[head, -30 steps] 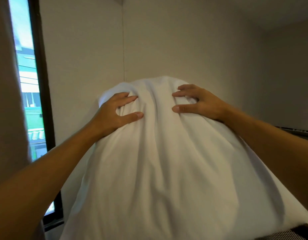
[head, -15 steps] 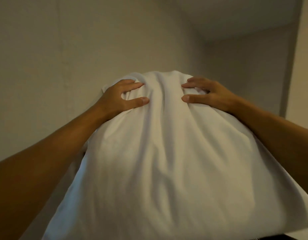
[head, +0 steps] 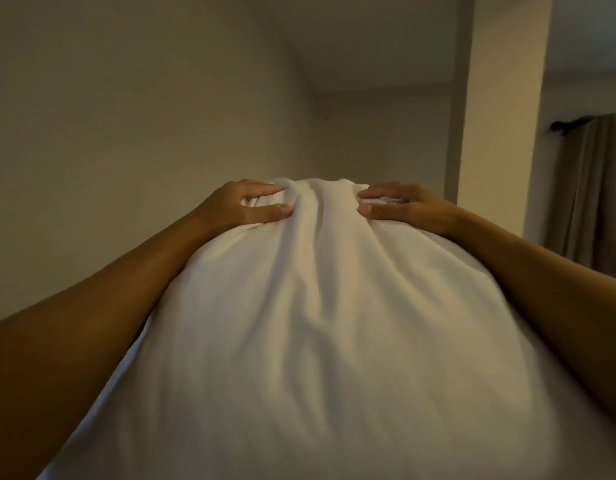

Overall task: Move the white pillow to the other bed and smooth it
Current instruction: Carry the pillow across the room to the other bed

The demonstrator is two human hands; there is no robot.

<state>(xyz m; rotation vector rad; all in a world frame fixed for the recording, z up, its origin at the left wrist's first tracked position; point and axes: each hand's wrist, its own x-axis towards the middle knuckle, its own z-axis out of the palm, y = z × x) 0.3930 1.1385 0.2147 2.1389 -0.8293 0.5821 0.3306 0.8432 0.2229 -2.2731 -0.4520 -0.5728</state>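
Note:
A large white pillow (head: 320,341) fills the lower middle of the head view, held up in front of me and creased down its centre. My left hand (head: 244,209) clutches its top left corner, fingers dug into the fabric. At the top right corner my right hand (head: 403,209) grips the cloth the same way. Both forearms run along the pillow's sides. No bed is visible; the pillow hides everything below it.
A plain beige wall (head: 126,116) stands ahead on the left. A wall corner or pillar (head: 497,116) rises right of centre. Beyond it, at the far right, a grey curtain (head: 597,188) hangs from a dark rod.
The view has swung to the right: the window at the left is gone, and the pillar and curtain have come into sight. Both hands keep the same grip on the pillow.

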